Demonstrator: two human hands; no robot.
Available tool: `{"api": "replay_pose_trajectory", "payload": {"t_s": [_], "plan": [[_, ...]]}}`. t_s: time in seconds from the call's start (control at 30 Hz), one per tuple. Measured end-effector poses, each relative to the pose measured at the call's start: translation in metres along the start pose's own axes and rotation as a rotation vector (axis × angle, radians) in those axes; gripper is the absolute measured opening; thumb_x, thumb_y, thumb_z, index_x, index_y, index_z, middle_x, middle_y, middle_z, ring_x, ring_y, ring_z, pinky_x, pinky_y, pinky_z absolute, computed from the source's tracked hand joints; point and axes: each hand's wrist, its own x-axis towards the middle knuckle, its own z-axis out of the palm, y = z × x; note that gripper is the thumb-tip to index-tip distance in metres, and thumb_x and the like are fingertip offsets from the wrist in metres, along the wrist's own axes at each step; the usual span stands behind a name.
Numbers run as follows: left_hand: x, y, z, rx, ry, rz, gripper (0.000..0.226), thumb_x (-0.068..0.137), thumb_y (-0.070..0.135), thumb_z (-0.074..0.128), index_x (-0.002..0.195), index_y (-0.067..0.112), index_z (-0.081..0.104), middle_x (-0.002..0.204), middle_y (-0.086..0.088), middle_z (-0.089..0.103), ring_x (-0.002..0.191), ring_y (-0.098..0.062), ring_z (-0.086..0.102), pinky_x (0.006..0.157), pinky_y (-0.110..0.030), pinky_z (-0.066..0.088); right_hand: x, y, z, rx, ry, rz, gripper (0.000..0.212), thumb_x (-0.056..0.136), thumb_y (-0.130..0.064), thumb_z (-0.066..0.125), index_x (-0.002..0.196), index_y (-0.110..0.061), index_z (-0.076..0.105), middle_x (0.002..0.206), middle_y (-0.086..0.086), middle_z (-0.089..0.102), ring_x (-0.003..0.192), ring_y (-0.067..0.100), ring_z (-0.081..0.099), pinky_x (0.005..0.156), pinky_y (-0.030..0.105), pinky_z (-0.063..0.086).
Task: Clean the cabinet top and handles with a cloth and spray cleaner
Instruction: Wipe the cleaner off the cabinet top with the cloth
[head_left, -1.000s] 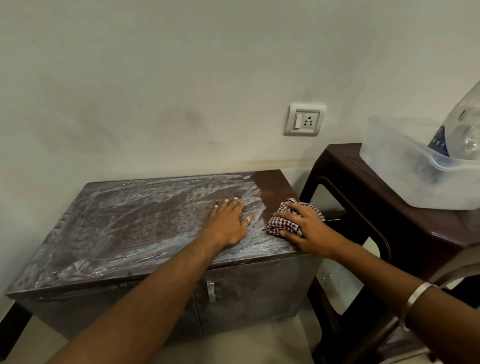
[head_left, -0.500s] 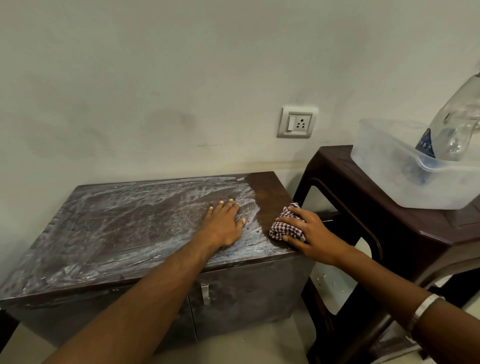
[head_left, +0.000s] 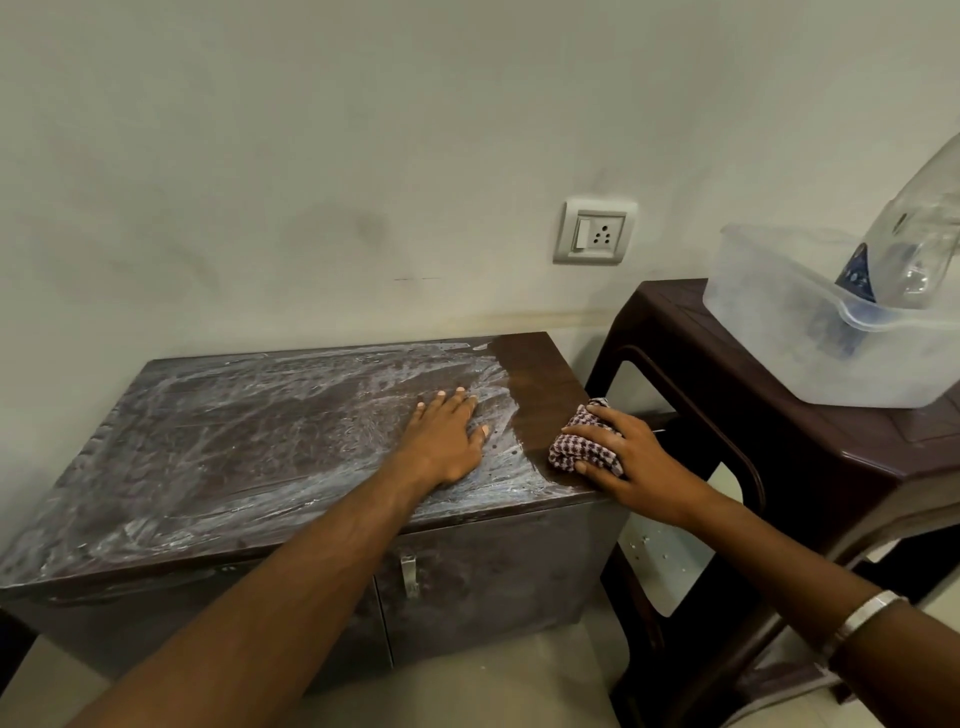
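Observation:
A low dark brown cabinet (head_left: 218, 457) stands against the wall, its top smeared with whitish cleaner except for a wiped strip at the right end. My left hand (head_left: 447, 436) rests flat on the smeared top, fingers straight. My right hand (head_left: 623, 457) grips a bunched red-and-white checked cloth (head_left: 576, 449) at the front right corner of the top. A metal handle (head_left: 409, 574) shows on the cabinet's front doors. No spray bottle can be made out for certain.
A dark brown plastic stool (head_left: 779, 431) stands close on the right, carrying a translucent tub (head_left: 810, 358) with a clear plastic bottle (head_left: 919, 249) leaning in it. A wall socket (head_left: 595, 231) sits above the cabinet's right end. Pale floor lies in front.
My right hand has drawn the cloth from farther back on the right end toward the front corner, widening the wiped strip. My left hand has stayed flat in place.

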Motion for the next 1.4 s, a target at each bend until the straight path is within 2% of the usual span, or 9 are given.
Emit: {"api": "replay_pose_trajectory", "payload": {"t_s": [0.1,0.27,0.4,0.6,0.8,1.0,1.13,1.27,1.4], "plan": [[-0.001,0.001,0.001,-0.008,-0.001,-0.004,0.061,0.104,0.045,0.023,0.156,0.019,0.008,0.164,-0.001,0.0,0.151,-0.022,-0.002,0.122,-0.043,-0.004,0.0,-0.004,0.006,0.002,0.022,0.001,0.051,0.089,-0.048,0.055,0.137,-0.037,0.043,0.152,-0.002,0.025,0.141,0.02,0.018,0.118,0.04,0.018],[0.0,-0.001,0.001,-0.007,0.01,0.001,0.061,0.103,0.045,0.025,0.156,0.018,0.01,0.164,-0.002,0.001,0.151,-0.022,-0.001,0.122,-0.044,-0.003,-0.015,-0.006,0.004,-0.015,0.009,-0.059,0.062,0.084,-0.07,0.037,0.138,-0.04,0.039,0.151,-0.005,0.026,0.141,0.018,0.02,0.116,0.036,0.019],[-0.001,-0.001,0.002,-0.034,0.014,-0.008,0.061,0.103,0.044,0.026,0.156,0.017,0.01,0.164,-0.002,0.002,0.151,-0.022,-0.001,0.122,-0.043,-0.004,-0.021,-0.001,-0.001,-0.014,-0.013,-0.056,0.068,0.081,-0.078,0.03,0.138,-0.042,0.037,0.152,-0.006,0.026,0.141,0.019,0.021,0.116,0.043,0.024],[-0.003,-0.001,0.003,-0.022,0.021,-0.013,0.061,0.103,0.046,0.024,0.156,0.018,0.011,0.164,-0.002,0.002,0.151,-0.022,-0.001,0.121,-0.043,-0.003,-0.012,-0.012,0.0,-0.021,-0.002,-0.028,0.052,0.089,-0.05,0.054,0.138,-0.036,0.042,0.151,-0.002,0.027,0.141,0.02,0.021,0.117,0.043,0.022],[-0.007,-0.001,0.003,-0.001,0.02,-0.015,0.061,0.103,0.046,0.024,0.156,0.019,0.01,0.164,-0.002,0.002,0.151,-0.022,-0.001,0.122,-0.043,-0.002,-0.022,-0.014,0.002,-0.089,-0.026,-0.12,0.062,0.086,-0.069,0.033,0.139,-0.038,0.04,0.153,-0.005,0.025,0.143,0.015,0.018,0.117,0.033,0.016],[-0.014,-0.002,0.003,0.007,0.009,-0.016,0.061,0.104,0.046,0.022,0.156,0.018,0.008,0.164,-0.002,0.0,0.151,-0.022,-0.002,0.122,-0.042,-0.002,-0.022,-0.014,-0.001,-0.051,-0.043,-0.06,0.054,0.089,-0.054,0.05,0.139,-0.037,0.04,0.153,-0.005,0.024,0.143,0.019,0.017,0.118,0.043,0.021],[-0.017,-0.001,0.003,0.019,0.001,-0.014,0.061,0.104,0.045,0.022,0.156,0.018,0.006,0.164,-0.001,-0.001,0.151,-0.022,-0.003,0.122,-0.042,-0.003,-0.015,-0.033,0.007,-0.059,-0.001,-0.085,0.052,0.09,-0.052,0.052,0.138,-0.033,0.044,0.152,0.001,0.029,0.142,0.019,0.021,0.118,0.037,0.018],[-0.019,-0.003,0.004,0.026,0.004,-0.016,0.062,0.104,0.045,0.022,0.156,0.018,0.006,0.164,-0.002,-0.001,0.151,-0.022,-0.002,0.12,-0.042,-0.003,-0.015,-0.044,0.013,-0.057,-0.036,-0.134,0.059,0.087,-0.064,0.038,0.138,-0.037,0.043,0.153,-0.002,0.027,0.142,0.017,0.02,0.118,0.036,0.018],[-0.02,-0.007,0.003,0.02,0.002,-0.024,0.063,0.103,0.046,0.024,0.156,0.019,0.005,0.164,-0.001,-0.001,0.151,-0.021,-0.002,0.122,-0.043,-0.001,-0.021,-0.038,0.005,-0.075,-0.06,-0.15,0.05,0.091,-0.053,0.048,0.139,-0.038,0.042,0.153,-0.002,0.026,0.142,0.015,0.019,0.118,0.033,0.015]]}}
